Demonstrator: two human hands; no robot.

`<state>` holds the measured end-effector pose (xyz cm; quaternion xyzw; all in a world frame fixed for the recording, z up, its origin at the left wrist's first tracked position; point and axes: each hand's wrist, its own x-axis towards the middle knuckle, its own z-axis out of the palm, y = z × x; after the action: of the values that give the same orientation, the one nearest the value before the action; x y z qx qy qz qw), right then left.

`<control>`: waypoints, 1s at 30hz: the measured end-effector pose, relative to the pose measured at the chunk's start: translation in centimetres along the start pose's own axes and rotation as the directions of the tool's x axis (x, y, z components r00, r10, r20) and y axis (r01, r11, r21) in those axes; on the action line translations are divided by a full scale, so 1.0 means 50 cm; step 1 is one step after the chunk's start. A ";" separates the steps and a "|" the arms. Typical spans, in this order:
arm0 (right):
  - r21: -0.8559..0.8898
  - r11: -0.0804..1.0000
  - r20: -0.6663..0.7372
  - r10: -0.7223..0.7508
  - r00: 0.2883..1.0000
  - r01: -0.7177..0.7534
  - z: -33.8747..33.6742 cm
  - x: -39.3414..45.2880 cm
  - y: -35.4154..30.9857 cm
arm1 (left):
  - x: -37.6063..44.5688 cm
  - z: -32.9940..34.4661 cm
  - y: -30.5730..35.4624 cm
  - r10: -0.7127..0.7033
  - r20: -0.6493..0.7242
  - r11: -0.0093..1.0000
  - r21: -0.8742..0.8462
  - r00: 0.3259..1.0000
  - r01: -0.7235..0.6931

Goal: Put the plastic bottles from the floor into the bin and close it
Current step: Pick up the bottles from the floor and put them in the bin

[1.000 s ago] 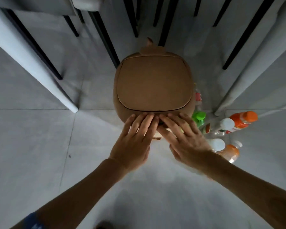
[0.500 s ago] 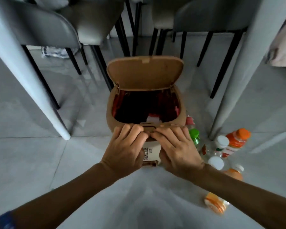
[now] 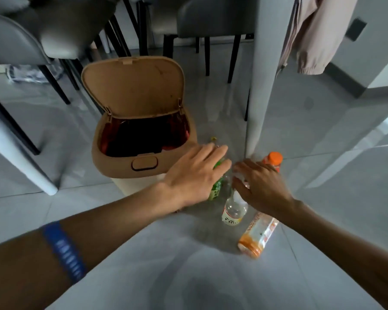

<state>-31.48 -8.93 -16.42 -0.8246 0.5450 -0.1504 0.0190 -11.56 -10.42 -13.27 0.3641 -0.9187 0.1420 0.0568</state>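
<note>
A tan bin stands on the floor with its lid raised, showing a red liner inside. To its right stand several plastic bottles. My left hand hovers with fingers spread over a green-labelled bottle, not gripping it. My right hand is open above a clear bottle and covers part of it. An orange-capped bottle stands behind my right hand. Another bottle with orange liquid lies on its side, partly under my right forearm.
A thick white table leg rises just behind the bottles. Grey chairs with black legs crowd behind and left of the bin. A pale garment hangs at the upper right. Another white leg slants at the left.
The bin lid went from closed to fully raised. Both hands left the bin's front edge and moved right, over the bottles. The view pulled back and tilted up.
</note>
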 end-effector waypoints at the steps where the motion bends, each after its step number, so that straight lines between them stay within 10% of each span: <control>1: -0.025 0.999 0.068 0.035 0.997 -0.034 0.006 -0.004 0.011 | 0.032 0.013 0.008 -0.032 0.124 0.999 0.028 0.992 0.029; 5: -0.008 0.995 0.250 0.095 0.964 -0.096 0.043 -0.020 0.051 | 0.100 0.078 0.024 -0.222 0.406 0.975 0.060 0.887 0.216; 15: 0.212 0.964 0.340 0.082 0.937 -0.161 0.086 -0.017 0.074 | 0.081 0.054 0.021 -0.204 0.538 0.950 -0.092 0.818 0.297; 21: 0.285 0.951 -0.049 0.138 0.989 -0.119 -0.062 0.100 0.041 | 0.125 -0.171 -0.087 -0.345 0.224 0.785 -0.464 0.912 0.411; 30: 0.473 0.858 -0.588 0.137 0.797 0.201 -0.333 0.248 -0.092 | 0.039 -0.469 -0.291 -0.644 -0.252 0.615 -0.733 0.722 0.291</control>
<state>-27.37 -16.08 3.19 -0.7069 0.4475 -0.5444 0.0606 -2.98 -14.71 12.67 0.5071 -0.7272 -0.1172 0.4475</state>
